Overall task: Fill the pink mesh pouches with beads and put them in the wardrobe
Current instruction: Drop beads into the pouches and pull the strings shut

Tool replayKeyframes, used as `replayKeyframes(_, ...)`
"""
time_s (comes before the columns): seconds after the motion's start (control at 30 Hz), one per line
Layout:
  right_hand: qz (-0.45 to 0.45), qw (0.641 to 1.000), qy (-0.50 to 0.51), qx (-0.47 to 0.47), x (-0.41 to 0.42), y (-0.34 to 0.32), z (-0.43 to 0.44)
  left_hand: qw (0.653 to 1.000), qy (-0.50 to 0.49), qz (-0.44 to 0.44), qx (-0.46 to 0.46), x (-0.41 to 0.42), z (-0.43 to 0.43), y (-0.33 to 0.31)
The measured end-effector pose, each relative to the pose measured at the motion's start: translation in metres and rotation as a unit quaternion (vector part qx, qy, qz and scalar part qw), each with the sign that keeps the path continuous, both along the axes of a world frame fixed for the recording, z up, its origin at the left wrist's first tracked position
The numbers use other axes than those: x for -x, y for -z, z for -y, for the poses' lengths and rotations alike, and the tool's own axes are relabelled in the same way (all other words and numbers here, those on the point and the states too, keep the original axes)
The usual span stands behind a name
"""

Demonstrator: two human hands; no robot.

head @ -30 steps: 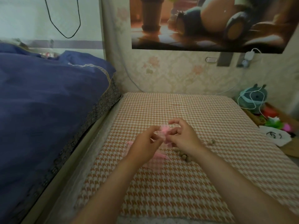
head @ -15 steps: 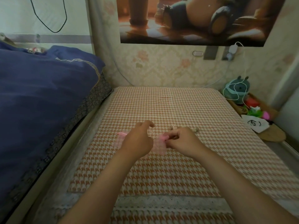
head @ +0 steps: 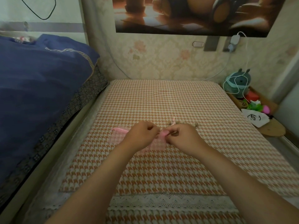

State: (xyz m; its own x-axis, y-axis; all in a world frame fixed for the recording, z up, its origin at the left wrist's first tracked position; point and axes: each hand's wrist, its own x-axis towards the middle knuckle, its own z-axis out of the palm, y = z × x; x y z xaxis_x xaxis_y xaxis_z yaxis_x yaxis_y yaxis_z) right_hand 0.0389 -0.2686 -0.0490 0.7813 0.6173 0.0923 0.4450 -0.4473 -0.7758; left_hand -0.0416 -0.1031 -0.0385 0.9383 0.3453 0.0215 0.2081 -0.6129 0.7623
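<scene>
A pink mesh pouch [head: 159,143] lies on the houndstooth mat [head: 169,101], its gathered pink top held between my two hands. My left hand [head: 140,136] grips that top from the left with curled fingers. From the right, my right hand [head: 182,138] pinches the same top. A second flat pink mesh pouch [head: 117,135] lies on the mat just left of my left hand. Several small brown beads [head: 195,124] rest on the mat right behind my right hand, partly hidden by it. No wardrobe is in view.
A blue quilt [head: 40,81] covers the bed on the left. At the right, a low wooden shelf [head: 271,129] holds a teal plush [head: 239,81] with a white cable, a white pouch [head: 255,117] and small toys. The wall stands behind the mat.
The view has tilted down and shifted. My hands lowered the pouch onto the mat, and my left hand's fingers closed onto the pouch top opposite my right hand.
</scene>
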Motion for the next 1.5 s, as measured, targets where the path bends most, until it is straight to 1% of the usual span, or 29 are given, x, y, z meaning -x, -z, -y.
replayKeyframes(0.07, 0.006, 1.000, 0.014, -0.006, -0.001, 0.002, -0.003, 0.999, 0.001, -0.004, 0.032, 0.000, -0.001, 0.001)
replayKeyframes(0.17, 0.005, 1.000, -0.005, 0.017, -0.003, 0.005, -0.008, 1.000, 0.000, -0.007, 0.007, 0.000, -0.005, 0.005)
replayKeyframes(0.3, 0.018, 0.997, -0.032, 0.071, -0.004, 0.006, -0.011, 1.000, -0.005, -0.007, 0.001, 0.001, -0.010, 0.010)
replayKeyframes(0.33, 0.019, 0.996, -0.031, 0.087, -0.004, 0.005, -0.012, 1.000, -0.001, -0.003, -0.011, 0.001, -0.010, 0.011)
replayKeyframes(0.4, 0.017, 0.997, 0.002, 0.082, -0.005, -0.001, -0.012, 0.998, 0.001, 0.010, -0.057, 0.001, -0.012, 0.013)
replayKeyframes(0.43, 0.031, 0.996, 0.027, 0.073, -0.006, -0.005, -0.011, 0.996, 0.004, 0.017, -0.089, 0.002, -0.013, 0.013)
replayKeyframes(0.5, 0.094, 0.990, 0.063, 0.080, -0.009, -0.011, -0.008, 0.988, 0.032, 0.040, -0.146, 0.002, -0.012, 0.011)
replayKeyframes(0.53, 0.115, 0.988, 0.064, 0.086, -0.011, -0.013, -0.007, 0.984, 0.049, 0.055, -0.160, 0.003, -0.011, 0.010)
replayKeyframes(0.57, 0.117, 0.988, 0.049, 0.087, -0.012, -0.015, -0.005, 0.983, 0.059, 0.066, -0.161, 0.003, -0.010, 0.008)
replayKeyframes(0.6, 0.093, 0.993, 0.022, 0.076, -0.012, -0.017, -0.003, 0.983, 0.064, 0.075, -0.154, 0.004, -0.009, 0.008)
replayKeyframes(0.67, -0.004, 0.998, -0.037, 0.048, -0.007, -0.020, -0.002, 0.984, 0.069, 0.086, -0.141, 0.003, -0.007, 0.009)
replayKeyframes(0.7, -0.023, 0.997, -0.050, 0.045, -0.004, -0.020, -0.003, 0.985, 0.067, 0.086, -0.133, 0.003, -0.006, 0.010)
replayKeyframes(0.8, -0.009, 0.998, -0.045, 0.052, -0.001, -0.020, -0.004, 0.992, 0.059, 0.076, -0.082, 0.003, -0.003, 0.009)
replayKeyframes(1.0, -0.034, 0.999, -0.007, 0.036, 0.000, -0.019, -0.004, 0.997, 0.025, 0.051, 0.053, 0.003, 0.006, 0.007)
replayKeyframes(1.13, -0.082, 0.996, 0.007, 0.022, 0.000, -0.016, -0.003, 0.996, 0.013, 0.033, 0.084, 0.001, 0.002, 0.009)
replayKeyframes(1.17, -0.091, 0.996, 0.011, 0.017, 0.000, -0.016, -0.003, 0.997, 0.014, 0.027, 0.077, 0.001, 0.000, 0.008)
replayKeyframes(1.23, -0.080, 0.996, 0.024, 0.025, -0.001, -0.017, -0.005, 0.999, 0.021, 0.020, 0.020, 0.001, 0.000, 0.008)
replayKeyframes(1.3, -0.017, 0.997, 0.040, 0.060, -0.002, -0.016, -0.007, 0.999, 0.029, 0.006, -0.046, 0.002, 0.003, 0.008)
replayKeyframes(1.33, 0.015, 0.996, 0.049, 0.076, -0.001, -0.015, -0.009, 0.997, 0.030, -0.004, -0.065, 0.002, 0.005, 0.007)
replayKeyframes(1.4, 0.046, 0.993, 0.064, 0.083, 0.001, -0.012, -0.011, 0.996, 0.022, -0.018, -0.086, 0.001, 0.008, 0.007)
replayKeyframes(1.47, 0.042, 0.994, 0.057, 0.079, 0.004, -0.010, -0.013, 0.996, 0.004, -0.005, -0.090, 0.001, 0.010, 0.008)
replayKeyframes(1.5, 0.031, 0.996, 0.046, 0.073, 0.006, -0.011, -0.013, 0.997, -0.010, 0.004, -0.077, 0.001, 0.011, 0.009)
